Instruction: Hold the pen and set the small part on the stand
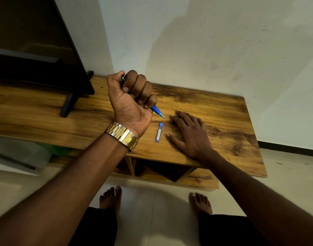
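A blue mechanical pencil point(156, 110) slants tip-down, its fine point just above the wooden tabletop point(214, 110) mid-width. A slim clear lead case point(159, 132) with blue cap lies flat nearer the front edge.

A home living room: television point(33, 45) on a low wooden stand point(214, 110).

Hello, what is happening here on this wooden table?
A person stands barefoot at a low wooden table. The left hand, with a gold metal watch on its wrist, grips a blue mechanical pencil in a fist, tip pointing down towards the tabletop. The right hand rests flat on the wood beside it. Between the hands lies a small clear tube with a blue cap. A black television stands at the left.
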